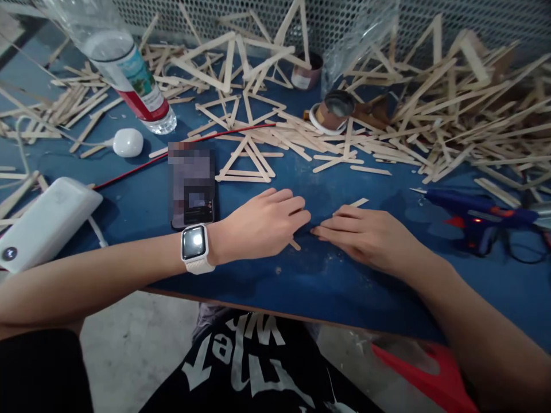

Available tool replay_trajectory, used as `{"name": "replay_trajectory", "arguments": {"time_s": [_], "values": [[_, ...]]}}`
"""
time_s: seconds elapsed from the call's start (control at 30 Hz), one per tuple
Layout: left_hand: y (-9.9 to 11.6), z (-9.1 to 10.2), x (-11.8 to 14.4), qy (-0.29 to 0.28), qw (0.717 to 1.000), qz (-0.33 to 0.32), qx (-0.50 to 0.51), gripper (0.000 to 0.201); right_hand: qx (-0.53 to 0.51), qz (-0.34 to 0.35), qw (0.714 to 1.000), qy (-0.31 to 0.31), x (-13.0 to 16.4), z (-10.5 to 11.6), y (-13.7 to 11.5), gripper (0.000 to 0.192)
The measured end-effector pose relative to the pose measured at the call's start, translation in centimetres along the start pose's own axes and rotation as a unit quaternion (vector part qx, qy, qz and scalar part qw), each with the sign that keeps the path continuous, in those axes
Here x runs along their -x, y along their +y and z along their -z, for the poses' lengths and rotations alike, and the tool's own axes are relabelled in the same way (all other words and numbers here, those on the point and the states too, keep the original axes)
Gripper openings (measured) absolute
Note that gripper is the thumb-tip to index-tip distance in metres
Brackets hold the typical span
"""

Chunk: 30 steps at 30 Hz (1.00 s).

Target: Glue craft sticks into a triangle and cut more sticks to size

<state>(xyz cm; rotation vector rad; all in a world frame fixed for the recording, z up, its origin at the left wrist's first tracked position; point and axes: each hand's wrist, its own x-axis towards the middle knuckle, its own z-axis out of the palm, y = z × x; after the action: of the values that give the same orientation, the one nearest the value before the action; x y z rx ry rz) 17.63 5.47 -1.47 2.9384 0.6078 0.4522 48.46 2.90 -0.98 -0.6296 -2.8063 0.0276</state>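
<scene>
My left hand (267,223), with a white watch on its wrist, is closed low over the blue tabletop. The end of a wooden craft stick (295,244) pokes out beneath its curled fingers. Facing it across a small gap, my right hand (365,235) is closed too, its fingers pinched together. Another craft stick piece (359,202) shows behind those fingers; most of it is hidden. Beyond the left hand lies a triangle of craft sticks (245,175), beside a phone (191,189) with a partly blurred screen.
A blue glue gun (477,215) with a lit red light lies at right. Heaped craft sticks (465,126) line the back, around a brown cup (331,112). At left are a water bottle (138,86), a white charger (128,142) and a white power bank (51,221).
</scene>
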Motion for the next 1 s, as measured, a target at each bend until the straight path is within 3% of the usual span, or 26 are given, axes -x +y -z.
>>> {"name": "replay_trajectory", "arguments": {"time_s": [0.33, 0.57, 1.0], "values": [[-0.5, -0.2, 1.4, -0.032, 0.995, -0.002, 0.098, 0.015, -0.04, 0.009, 0.998, -0.044, -0.5, 1.0, 1.8, 0.042], [-0.6, -0.7, 2.1, 0.004, 0.994, -0.038, 0.103, 0.03, -0.017, 0.005, 1.0, -0.022, 0.0, 0.5, 0.9, 0.034], [-0.9, -0.6, 2.2, 0.006, 0.994, -0.032, 0.109, 0.022, -0.005, -0.002, 1.0, -0.008, 0.3, 0.1, 0.6, 0.041]]}}
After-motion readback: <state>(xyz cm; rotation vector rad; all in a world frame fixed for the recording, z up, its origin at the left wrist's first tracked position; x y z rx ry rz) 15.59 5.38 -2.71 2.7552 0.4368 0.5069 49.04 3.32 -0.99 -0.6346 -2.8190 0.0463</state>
